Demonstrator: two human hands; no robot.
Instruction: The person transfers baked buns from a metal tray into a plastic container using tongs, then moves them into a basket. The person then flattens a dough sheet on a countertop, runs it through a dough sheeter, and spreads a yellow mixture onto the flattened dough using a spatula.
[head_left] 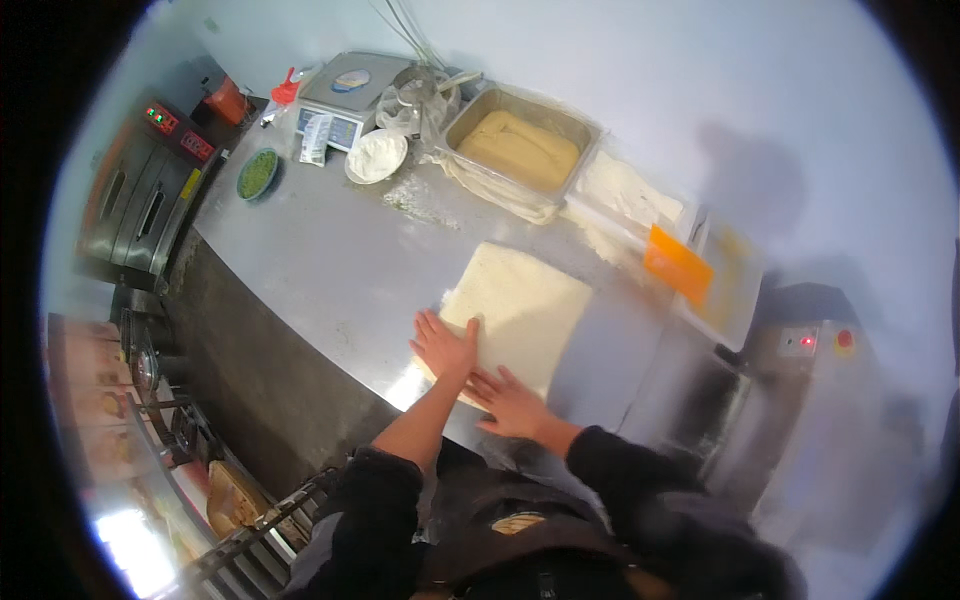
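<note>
A wide, flat slab of pale dough lies on the steel worktable in front of me. My left hand rests on the dough's left edge, fingers stretched out and thumb apart. Close beside it, my right hand lies on the near edge of the dough with its fingers spread. Neither hand holds anything. The dough under the palms is hidden.
At the back stand a steel pan of yellowish dough, a scale, a bowl of white powder and a bowl of chopped greens. An orange scraper lies right, by a flour container. An oven is left.
</note>
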